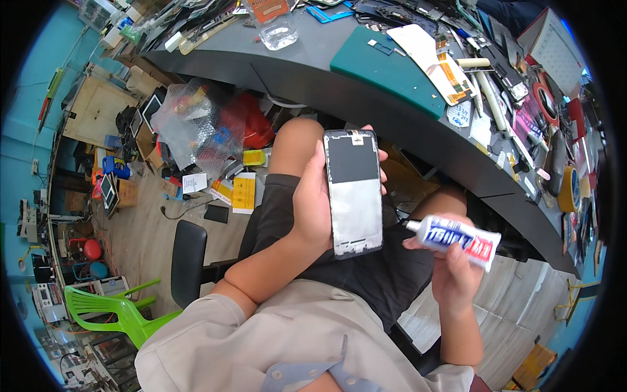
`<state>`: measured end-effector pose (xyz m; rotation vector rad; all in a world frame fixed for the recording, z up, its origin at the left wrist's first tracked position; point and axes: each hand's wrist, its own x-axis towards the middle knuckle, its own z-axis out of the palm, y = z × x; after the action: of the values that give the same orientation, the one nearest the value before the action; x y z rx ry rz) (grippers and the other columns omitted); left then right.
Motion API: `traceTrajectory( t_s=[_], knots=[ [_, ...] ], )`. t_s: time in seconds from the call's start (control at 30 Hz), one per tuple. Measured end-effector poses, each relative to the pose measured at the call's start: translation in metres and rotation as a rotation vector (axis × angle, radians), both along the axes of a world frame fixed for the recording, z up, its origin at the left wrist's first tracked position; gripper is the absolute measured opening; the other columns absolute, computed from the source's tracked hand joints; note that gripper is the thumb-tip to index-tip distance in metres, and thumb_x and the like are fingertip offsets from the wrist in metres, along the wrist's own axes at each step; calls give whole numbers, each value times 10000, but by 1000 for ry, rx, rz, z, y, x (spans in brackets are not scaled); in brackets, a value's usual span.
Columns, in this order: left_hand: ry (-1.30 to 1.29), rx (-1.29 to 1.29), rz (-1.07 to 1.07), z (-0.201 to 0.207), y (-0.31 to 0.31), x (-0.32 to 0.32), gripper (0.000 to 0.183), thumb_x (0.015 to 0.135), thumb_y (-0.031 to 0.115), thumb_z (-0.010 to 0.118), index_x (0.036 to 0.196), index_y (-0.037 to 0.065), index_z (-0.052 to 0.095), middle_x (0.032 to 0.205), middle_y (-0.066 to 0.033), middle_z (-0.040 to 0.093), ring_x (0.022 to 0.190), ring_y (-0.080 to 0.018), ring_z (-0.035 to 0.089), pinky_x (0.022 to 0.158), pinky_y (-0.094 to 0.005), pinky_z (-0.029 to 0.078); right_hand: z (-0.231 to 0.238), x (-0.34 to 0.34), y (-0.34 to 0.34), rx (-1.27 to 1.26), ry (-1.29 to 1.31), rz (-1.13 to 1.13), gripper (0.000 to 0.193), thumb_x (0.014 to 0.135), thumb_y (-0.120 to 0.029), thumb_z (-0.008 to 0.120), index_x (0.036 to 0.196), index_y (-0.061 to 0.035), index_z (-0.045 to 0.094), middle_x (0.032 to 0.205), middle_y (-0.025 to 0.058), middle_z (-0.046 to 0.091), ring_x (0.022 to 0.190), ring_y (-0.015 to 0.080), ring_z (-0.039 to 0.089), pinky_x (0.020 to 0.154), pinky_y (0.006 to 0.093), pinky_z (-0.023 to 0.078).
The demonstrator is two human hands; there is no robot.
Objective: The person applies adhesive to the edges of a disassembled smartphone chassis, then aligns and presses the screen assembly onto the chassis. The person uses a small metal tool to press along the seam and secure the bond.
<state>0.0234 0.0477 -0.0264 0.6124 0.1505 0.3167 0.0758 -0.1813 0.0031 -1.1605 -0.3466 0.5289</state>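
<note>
My left hand (312, 202) wraps round a phone frame (356, 209) from its left side, with fingertips showing past its right edge. The frame stands lengthwise in front of me; its upper part is dark, its lower part silvery, and bits of residue line the rim. To its right, my right hand (457, 268) grips a white, blue and red glue tube (457, 240). The tube's thin nozzle points left toward the phone frame, a short gap away from it. Whether a bead of glue lies on the rim is too small to tell.
A grey workbench (307, 62) curves across the front. On it lie a green mat (385, 72), a white phone panel (431, 59) with orange flex cables, a clear jar (277, 32) and many tools. A green chair (111, 310) and a bubble-wrap bag (196, 124) are at left.
</note>
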Motion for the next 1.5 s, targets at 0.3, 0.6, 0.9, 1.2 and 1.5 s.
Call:
traceTrajectory(
  t_s=[0.3,0.6,0.9,1.2,1.5],
  knots=[
    [-33,-62,-265,13,-14,-12,855,1132,606,262,1663,-63,310,1313,-239,658,1031,-315,685,910,-437,579,-18,38,-15,167,251,-67,460,1016,-228,706,1354,71,613,933,166,714,844,293,743,798,512,667],
    [-15,-65,-400,17,-23,-19,844,1151,600,243,1691,-47,276,1359,-203,654,1095,-267,678,984,-409,563,-12,33,-15,238,202,-103,468,1069,-293,601,1368,64,553,969,196,711,886,323,747,814,506,666],
    [-31,-37,-462,12,-31,-23,795,1176,565,229,1698,-32,281,1392,-159,643,1141,-212,648,1036,-380,535,-1,17,-9,43,-34,-180,468,1134,-378,492,1345,38,520,946,194,702,862,314,746,812,481,650],
    [-38,-37,-491,11,-33,-24,808,1171,576,240,1696,-37,284,1394,-160,642,1158,-208,643,1035,-375,534,-2,23,-11,162,150,-96,528,986,-226,731,1400,43,546,1037,213,715,954,310,742,812,466,672],
    [56,-22,-501,17,-35,-22,955,1113,676,275,1681,-92,253,1362,-223,646,1121,-278,665,987,-421,564,-7,27,-9,225,222,-110,478,998,-217,733,1369,49,589,1056,193,715,959,288,740,806,445,675]
  ],
)
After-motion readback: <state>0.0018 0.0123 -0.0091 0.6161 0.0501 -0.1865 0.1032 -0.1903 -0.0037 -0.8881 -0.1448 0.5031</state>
